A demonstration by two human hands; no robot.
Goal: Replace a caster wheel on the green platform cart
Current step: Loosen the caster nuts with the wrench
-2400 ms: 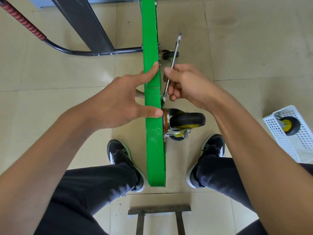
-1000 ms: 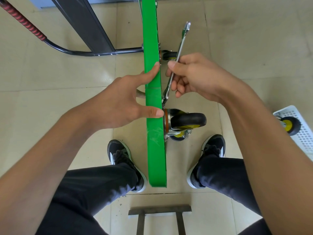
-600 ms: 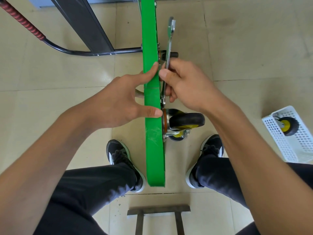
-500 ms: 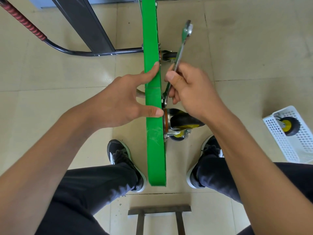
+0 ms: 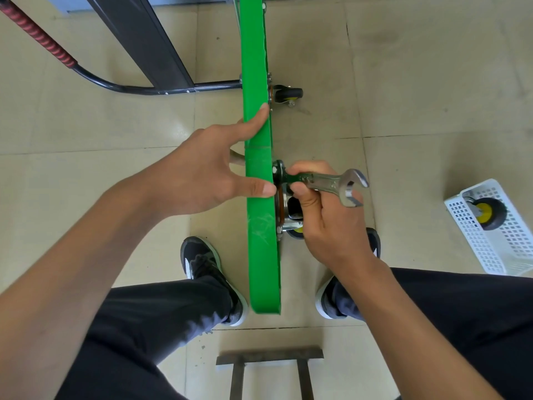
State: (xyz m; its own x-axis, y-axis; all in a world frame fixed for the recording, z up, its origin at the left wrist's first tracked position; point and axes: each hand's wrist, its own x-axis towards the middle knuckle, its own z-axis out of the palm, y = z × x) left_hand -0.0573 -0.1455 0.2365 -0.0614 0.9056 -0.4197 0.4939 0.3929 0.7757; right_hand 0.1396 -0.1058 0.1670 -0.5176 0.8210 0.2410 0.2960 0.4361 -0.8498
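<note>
The green platform cart (image 5: 259,82) stands on its edge between my feet. My left hand (image 5: 210,174) grips that edge, index finger and thumb lying over the top and other fingers behind the deck. My right hand (image 5: 326,215) holds a steel wrench (image 5: 328,183) lying level, its ring end on a bolt at the near caster's plate (image 5: 279,209) and its open jaw pointing right. The near caster wheel (image 5: 294,209) is mostly hidden under my right hand. A second caster (image 5: 287,95) sticks out farther up the deck.
A white perforated basket (image 5: 496,246) on the tiled floor at right holds a spare black and yellow caster (image 5: 487,213). The cart's black handle with a red grip (image 5: 40,39) curves off to the left. A dark metal beam (image 5: 138,39) and a small metal frame (image 5: 269,368) stand nearby.
The wrench has swung from pointing up and away along the deck to lying level and pointing right, with my right hand dropping over the near caster. My left hand has stayed on the edge.
</note>
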